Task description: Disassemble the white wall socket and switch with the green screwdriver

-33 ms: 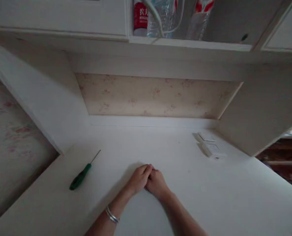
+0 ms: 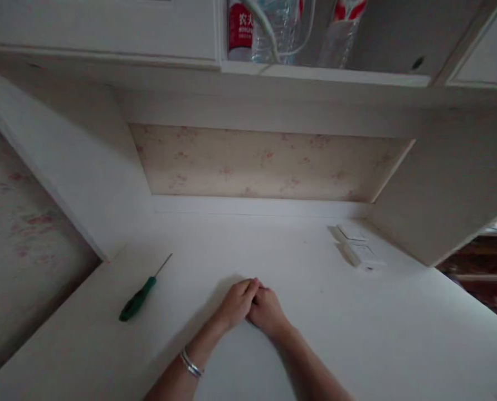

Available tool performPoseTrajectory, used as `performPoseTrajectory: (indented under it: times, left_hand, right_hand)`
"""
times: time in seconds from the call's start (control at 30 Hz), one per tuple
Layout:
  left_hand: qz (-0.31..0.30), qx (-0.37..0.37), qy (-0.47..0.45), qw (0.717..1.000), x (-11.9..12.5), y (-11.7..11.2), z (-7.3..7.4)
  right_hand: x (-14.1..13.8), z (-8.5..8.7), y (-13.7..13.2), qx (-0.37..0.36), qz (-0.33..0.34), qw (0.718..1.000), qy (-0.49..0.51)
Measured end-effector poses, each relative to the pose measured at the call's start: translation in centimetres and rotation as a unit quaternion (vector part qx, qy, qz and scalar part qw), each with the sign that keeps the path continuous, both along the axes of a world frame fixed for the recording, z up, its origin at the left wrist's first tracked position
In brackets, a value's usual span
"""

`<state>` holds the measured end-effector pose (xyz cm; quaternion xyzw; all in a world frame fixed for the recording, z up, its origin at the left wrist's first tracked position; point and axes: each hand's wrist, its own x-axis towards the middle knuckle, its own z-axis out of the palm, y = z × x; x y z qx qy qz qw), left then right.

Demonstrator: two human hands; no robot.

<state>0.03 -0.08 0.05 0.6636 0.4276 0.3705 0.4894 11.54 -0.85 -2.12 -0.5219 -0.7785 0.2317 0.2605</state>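
Note:
My left hand (image 2: 238, 302), with a silver bracelet (image 2: 191, 363) on its wrist, lies closed against my right hand (image 2: 267, 309) on the white desktop (image 2: 248, 245). The two are clasped, left fingers folded over the right ones. No object shows in either hand, and the undersides of the fingers are hidden. To the left of my hands, a screwdriver (image 2: 138, 299) with a green handle lies on the desktop, its thin metal shaft pointing away and to the right. At the back right sit two small white box-shaped things (image 2: 363, 253), which my hands do not touch.
Overhead, an open shelf (image 2: 323, 75) holds a red-labelled bottle (image 2: 240, 28), clear plastic bottles (image 2: 342, 36) and a pale cable (image 2: 267, 28). White side panels (image 2: 77, 156) flank the desktop. Floral wallpaper (image 2: 248, 161) covers the back wall.

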Motion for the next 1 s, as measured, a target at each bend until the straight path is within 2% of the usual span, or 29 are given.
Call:
performPoseTrajectory:
  times: [0.1, 0.2, 0.27, 0.33, 0.37, 0.43, 0.5, 0.57, 0.67, 0.73, 0.8, 0.9, 1.0]
  left_hand:
    - [0.004, -0.003, -0.002, 1.000, 0.0, -0.2, 0.2]
    - [0.000, 0.002, -0.013, 1.000, 0.0, -0.3, 0.2]
    - [0.002, 0.006, -0.018, 1.000, 0.0, -0.3, 0.0]
    - [0.002, -0.005, -0.025, 1.000, 0.0, -0.1, -0.3]
    - [0.004, -0.018, -0.032, 0.999, 0.1, -0.1, -0.6]
    - [0.012, -0.049, -0.048, 0.998, 0.2, 0.1, -1.1]
    - [0.023, -0.068, -0.062, 0.995, 0.3, 0.2, -1.4]
    - [0.021, -0.072, -0.071, 0.995, 0.4, 0.2, -1.6]
    - [0.015, -0.070, -0.075, 0.995, 0.3, 0.1, -1.7]
    - [0.012, -0.065, -0.071, 0.995, 0.3, 0.2, -1.7]
    - [0.007, -0.059, -0.067, 0.996, 0.2, 0.2, -1.7]
    - [0.002, -0.051, -0.059, 0.997, 0.1, 0.3, -1.7]
    - [0.004, -0.047, -0.046, 0.998, 0.1, 0.3, -1.8]
  right_hand:
    - [0.0, 0.4, -0.2, -0.018, -0.004, 1.000, 0.004]
    - [0.5, 1.2, -0.4, -0.048, 0.014, 0.996, 0.068]
    - [1.6, 2.0, -0.4, -0.080, 0.042, 0.989, 0.117]
    - [3.7, 2.9, -0.1, -0.108, 0.031, 0.986, 0.124]
    - [5.2, 3.3, 0.3, -0.105, -0.001, 0.988, 0.114]
    - [8.8, 4.1, 1.3, -0.055, -0.102, 0.991, 0.069]
    - [13.0, 4.7, 2.6, -0.011, -0.215, 0.976, 0.011]
    - [17.4, 5.1, 3.9, 0.036, -0.308, 0.949, -0.059]
    - [23.2, 5.3, 5.0, 0.112, -0.407, 0.885, -0.195]
    - [26.3, 5.3, 5.3, 0.097, -0.458, 0.850, -0.241]
    - [28.7, 5.0, 5.4, 0.060, -0.479, 0.840, -0.248]
    - [31.3, 4.1, 5.6, -0.019, -0.504, 0.842, -0.189]
    - [32.7, 3.0, 6.0, -0.062, -0.495, 0.855, -0.139]
